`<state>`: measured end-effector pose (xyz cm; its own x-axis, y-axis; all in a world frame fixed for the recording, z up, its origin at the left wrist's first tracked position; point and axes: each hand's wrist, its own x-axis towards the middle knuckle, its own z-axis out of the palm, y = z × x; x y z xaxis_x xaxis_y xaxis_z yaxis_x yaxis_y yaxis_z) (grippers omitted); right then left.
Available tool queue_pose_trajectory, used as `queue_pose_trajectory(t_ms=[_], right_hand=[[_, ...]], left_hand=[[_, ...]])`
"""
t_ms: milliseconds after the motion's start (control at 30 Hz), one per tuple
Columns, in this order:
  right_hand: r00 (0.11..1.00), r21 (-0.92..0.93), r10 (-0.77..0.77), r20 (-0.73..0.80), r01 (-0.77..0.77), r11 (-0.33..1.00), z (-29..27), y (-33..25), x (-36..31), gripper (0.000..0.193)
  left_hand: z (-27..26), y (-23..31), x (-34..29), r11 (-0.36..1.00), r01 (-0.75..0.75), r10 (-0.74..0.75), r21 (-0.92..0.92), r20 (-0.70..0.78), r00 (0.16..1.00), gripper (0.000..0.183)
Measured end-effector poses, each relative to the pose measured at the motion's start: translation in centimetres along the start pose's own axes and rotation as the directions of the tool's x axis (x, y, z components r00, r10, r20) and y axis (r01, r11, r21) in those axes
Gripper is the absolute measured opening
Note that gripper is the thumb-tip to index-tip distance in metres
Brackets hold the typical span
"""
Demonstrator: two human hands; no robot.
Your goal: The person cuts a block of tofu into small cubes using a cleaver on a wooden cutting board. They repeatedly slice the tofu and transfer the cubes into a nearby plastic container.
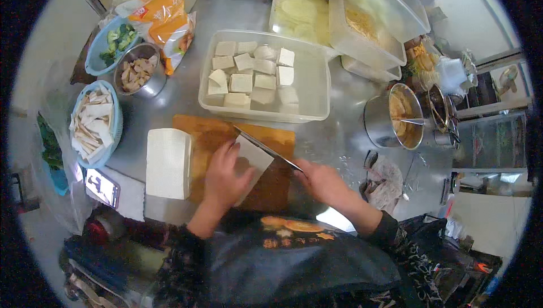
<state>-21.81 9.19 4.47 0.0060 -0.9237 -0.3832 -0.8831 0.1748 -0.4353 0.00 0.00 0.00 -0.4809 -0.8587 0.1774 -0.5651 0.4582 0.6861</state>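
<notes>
A pale slab of tofu (pixel 258 158) lies at a slant on the wooden cutting board (pixel 212 133). My left hand (pixel 223 175) rests against its left side, fingers stretched forward and thumb apart over the slab. In my right hand (pixel 325 183) is the handle of a knife (pixel 271 152); its blade runs along the slab's far right edge. A large white tofu block (pixel 168 164) stands at the board's left side. Beyond the board, a clear plastic tub (pixel 308 96) holds several cut tofu pieces (pixel 241 83).
At left are a blue basket (pixel 117 118) of pale strips, a metal bowl (pixel 153 87) of chopped pieces, an orange bag (pixel 168 17) and a phone (pixel 102 187). Plastic tubs (pixel 367 48) are stacked at the back right. A metal pot (pixel 379 118) and crumpled plastic (pixel 386 178) sit right.
</notes>
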Motion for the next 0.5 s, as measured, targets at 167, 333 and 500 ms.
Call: queue_pose_trajectory(t_ms=[167,333,500], right_hand=[[0.999,0.146,0.018,-0.049,-0.01,0.989,-2.1,-1.0,-0.8,0.024],[0.995,0.11,-0.008,-0.102,0.019,0.994,-3.5,-2.4,-2.0,0.023],[0.999,0.04,0.003,-0.045,-0.001,0.999,-3.7,-3.2,-2.5,0.025]], left_hand=[[-0.2,-0.4,0.6,0.997,-0.046,0.046,-0.058,0.006,0.999,0.043],[0.2,-1.4,0.8,0.992,-0.112,0.113,-0.059,0.017,0.993,0.041],[0.1,-1.4,1.6,0.986,-0.153,0.153,-0.06,0.0,0.988,0.038]])
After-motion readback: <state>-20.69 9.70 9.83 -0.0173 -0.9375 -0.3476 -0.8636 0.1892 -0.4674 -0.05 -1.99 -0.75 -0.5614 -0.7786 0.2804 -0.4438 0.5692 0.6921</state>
